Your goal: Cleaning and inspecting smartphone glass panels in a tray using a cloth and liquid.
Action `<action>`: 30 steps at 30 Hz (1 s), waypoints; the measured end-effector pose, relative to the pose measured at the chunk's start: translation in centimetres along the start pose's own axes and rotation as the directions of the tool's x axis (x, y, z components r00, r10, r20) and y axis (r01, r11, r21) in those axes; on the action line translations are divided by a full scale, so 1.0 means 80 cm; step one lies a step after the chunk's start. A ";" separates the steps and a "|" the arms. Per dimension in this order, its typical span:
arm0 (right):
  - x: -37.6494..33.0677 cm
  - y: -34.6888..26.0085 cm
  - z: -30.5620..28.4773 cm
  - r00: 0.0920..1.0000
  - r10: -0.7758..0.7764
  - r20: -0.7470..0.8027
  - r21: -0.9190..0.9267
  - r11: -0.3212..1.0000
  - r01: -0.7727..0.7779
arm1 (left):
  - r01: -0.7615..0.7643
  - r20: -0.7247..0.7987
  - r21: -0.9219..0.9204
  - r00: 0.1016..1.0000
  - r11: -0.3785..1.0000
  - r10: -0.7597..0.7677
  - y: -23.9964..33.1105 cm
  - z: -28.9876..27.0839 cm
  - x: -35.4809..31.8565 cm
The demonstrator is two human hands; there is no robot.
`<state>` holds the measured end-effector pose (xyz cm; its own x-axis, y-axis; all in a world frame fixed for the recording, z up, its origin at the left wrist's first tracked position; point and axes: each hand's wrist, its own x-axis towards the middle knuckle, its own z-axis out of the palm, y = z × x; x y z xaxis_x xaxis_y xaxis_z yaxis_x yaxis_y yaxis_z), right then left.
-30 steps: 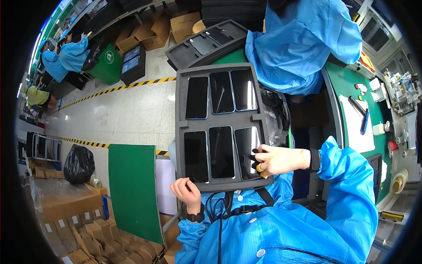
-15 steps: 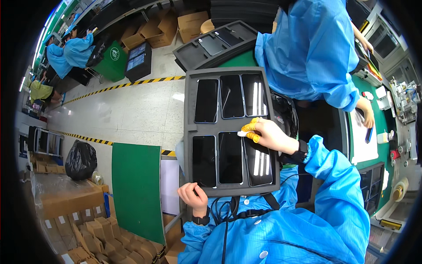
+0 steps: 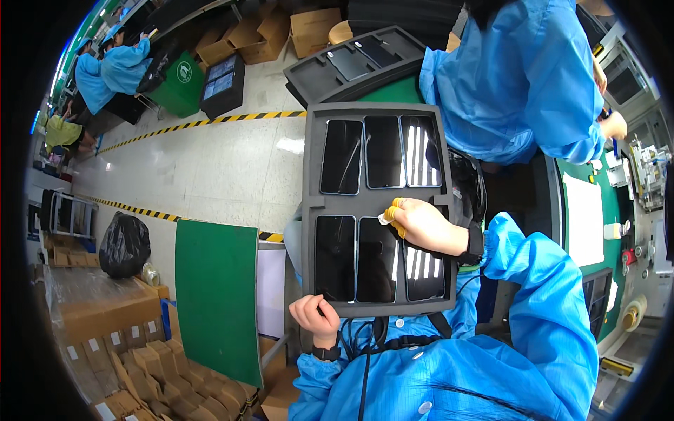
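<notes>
Centrally, grey tray (image 3: 337,205): straight-sided and matte, it lies before the wearer's blue smock (image 3: 449,365), bearing six phones (image 3: 335,259) in two rows of three.
Right hand (image 3: 432,226): yellow finger cots (image 3: 399,203) cover fingertips pinched together on a small white scrap (image 3: 383,219) at the upper end of the near row's middle phone (image 3: 375,266).
Left hand (image 3: 316,316): fingers curl at the tray's near left corner; whether they grip its rim cannot be told.
Bare strip: a band of tray separates the rows, the right hand reaching over part of it.
Open side: pale floor (image 3: 210,161) stretches away past the left edge, crossed by black-and-yellow tape (image 3: 203,125).
Tight side: a crinkled black bag (image 3: 467,182) sits just beside the right edge, a co-worker (image 3: 491,91) in creased blue cloth near the far right corner.
Far edge: a second tray (image 3: 302,81) lies beyond at an angle.
Surfaces: rectangular screens gleam black and smooth, white light bars striping several.
</notes>
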<state>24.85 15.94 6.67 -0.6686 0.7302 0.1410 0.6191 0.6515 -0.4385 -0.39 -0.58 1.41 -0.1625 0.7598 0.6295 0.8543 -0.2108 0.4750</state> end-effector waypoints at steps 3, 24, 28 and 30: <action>-0.017 -0.021 0.000 0.996 -0.004 0.089 -0.007 1.000 0.005 | -0.018 -0.021 0.020 1.000 1.000 0.018 -0.005 0.003 -0.006; 0.020 -0.037 0.034 0.996 0.046 -0.081 0.159 0.987 -0.032 | 0.007 -0.022 -0.034 1.000 0.999 -0.008 -0.003 0.004 -0.002; -0.035 -0.092 0.047 0.976 -0.213 0.038 0.239 0.951 0.198 | 0.016 -0.025 -0.045 1.000 0.999 -0.018 -0.003 0.005 -0.005; -0.042 -0.114 0.038 0.954 -0.198 0.224 0.362 0.926 0.107 | 0.025 -0.027 -0.036 0.999 0.999 -0.026 -0.003 0.003 -0.005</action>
<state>20.19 6.89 7.47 -0.8527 0.5220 0.0224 0.3528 0.6069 -0.7122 -0.39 -0.71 0.88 -0.1982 0.7484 0.6329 0.8313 -0.2137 0.5130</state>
